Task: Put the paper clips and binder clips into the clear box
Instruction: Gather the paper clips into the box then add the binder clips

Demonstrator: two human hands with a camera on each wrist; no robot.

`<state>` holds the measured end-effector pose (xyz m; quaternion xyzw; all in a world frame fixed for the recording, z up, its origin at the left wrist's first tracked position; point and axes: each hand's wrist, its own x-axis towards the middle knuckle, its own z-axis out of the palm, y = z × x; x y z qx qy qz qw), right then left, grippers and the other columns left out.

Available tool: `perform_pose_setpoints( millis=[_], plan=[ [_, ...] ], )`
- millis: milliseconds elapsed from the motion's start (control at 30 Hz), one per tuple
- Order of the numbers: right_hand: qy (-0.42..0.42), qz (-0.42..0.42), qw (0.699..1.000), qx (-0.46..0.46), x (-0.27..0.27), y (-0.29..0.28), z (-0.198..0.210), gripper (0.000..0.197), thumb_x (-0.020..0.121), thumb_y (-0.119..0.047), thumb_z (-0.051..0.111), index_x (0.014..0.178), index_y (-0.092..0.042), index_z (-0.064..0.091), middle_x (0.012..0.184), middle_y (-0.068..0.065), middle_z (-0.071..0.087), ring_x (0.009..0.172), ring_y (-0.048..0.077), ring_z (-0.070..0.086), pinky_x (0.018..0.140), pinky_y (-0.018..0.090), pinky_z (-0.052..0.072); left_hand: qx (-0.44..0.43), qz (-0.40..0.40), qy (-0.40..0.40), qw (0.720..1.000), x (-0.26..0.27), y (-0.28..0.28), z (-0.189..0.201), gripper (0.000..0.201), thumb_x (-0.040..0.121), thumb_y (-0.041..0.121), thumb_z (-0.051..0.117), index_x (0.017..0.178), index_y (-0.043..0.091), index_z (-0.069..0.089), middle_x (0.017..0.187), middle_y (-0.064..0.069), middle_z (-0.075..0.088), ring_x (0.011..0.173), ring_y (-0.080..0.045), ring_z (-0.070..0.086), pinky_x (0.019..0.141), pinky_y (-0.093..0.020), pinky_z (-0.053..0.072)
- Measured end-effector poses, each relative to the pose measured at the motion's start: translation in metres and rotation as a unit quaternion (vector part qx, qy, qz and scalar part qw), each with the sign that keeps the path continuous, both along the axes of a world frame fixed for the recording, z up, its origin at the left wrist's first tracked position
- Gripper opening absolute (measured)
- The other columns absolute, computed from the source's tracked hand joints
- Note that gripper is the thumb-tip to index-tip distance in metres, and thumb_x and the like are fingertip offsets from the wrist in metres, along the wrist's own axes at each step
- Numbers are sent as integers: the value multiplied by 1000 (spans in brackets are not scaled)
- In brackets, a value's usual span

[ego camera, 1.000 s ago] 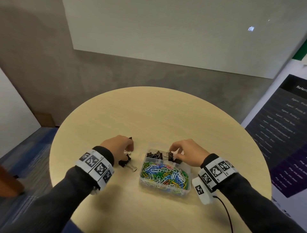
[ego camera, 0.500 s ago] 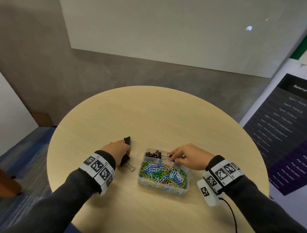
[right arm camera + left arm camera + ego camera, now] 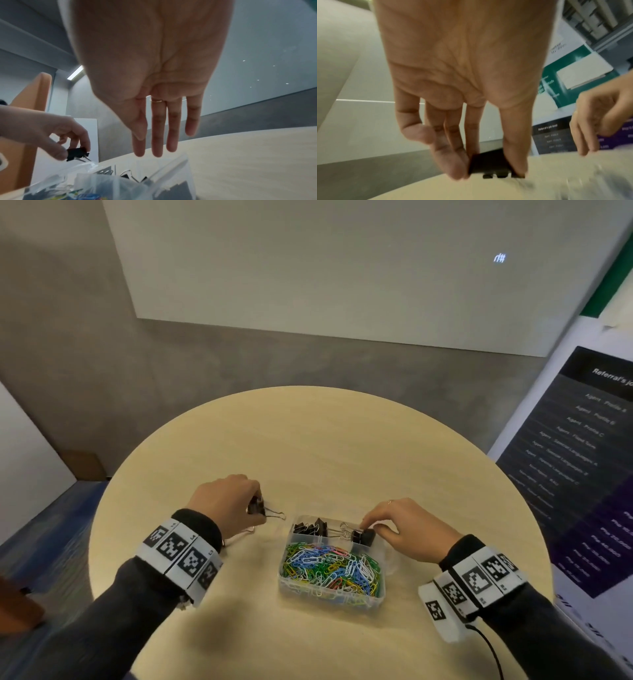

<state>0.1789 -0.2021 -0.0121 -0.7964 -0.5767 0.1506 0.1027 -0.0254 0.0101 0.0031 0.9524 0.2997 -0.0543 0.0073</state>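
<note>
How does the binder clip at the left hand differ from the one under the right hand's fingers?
The binder clip in the left hand, call it the left clip, is outside the clear box, over the table; the right clip lies in the box's far compartment. The left clip is pinched between thumb and fingers; the right hand only rests straight fingertips on the right clip. Both are black with wire handles.

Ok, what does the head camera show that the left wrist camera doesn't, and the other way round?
Only the head view shows the whole clear box: coloured paper clips fill its near compartment, binder clips lie in the far ones, and the right hand has its fingertips on one clip there. Only the left wrist view shows the grip from the palm side: thumb and fingers pinching the black binder clip. Both show the left hand holding that clip at the round table.
</note>
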Motion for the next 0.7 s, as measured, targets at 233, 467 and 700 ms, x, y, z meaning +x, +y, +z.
perform_pose_setpoints(
  millis=[233,467,700],
  plan=[
    [5,-14,1000,12,3,-10,-2,25,95,-23,50,113,-24,68,117,-5,67,110,11,56,94,24,39,81,-34,-37,995,42,-26,24,43,87,43,60,122,17,53,116,-3,55,97,-24,61,71,-33,49],
    [16,-35,999,28,5,-19,-10,23,94,-27,52,110,-25,68,113,-4,67,105,10,58,94,30,45,-65,-86,-152,983,75,-57,24,44,83,45,66,120,26,53,116,6,57,90,-13,56,71,-27,45],
    [22,-23,999,29,3,-17,-15,24,93,-27,53,109,-23,69,111,-2,64,97,8,54,79,20,37,-109,-114,25,987,96,-61,-9,53,83,46,66,128,23,51,126,3,58,115,-19,55,93,-35,47]
  ],
)
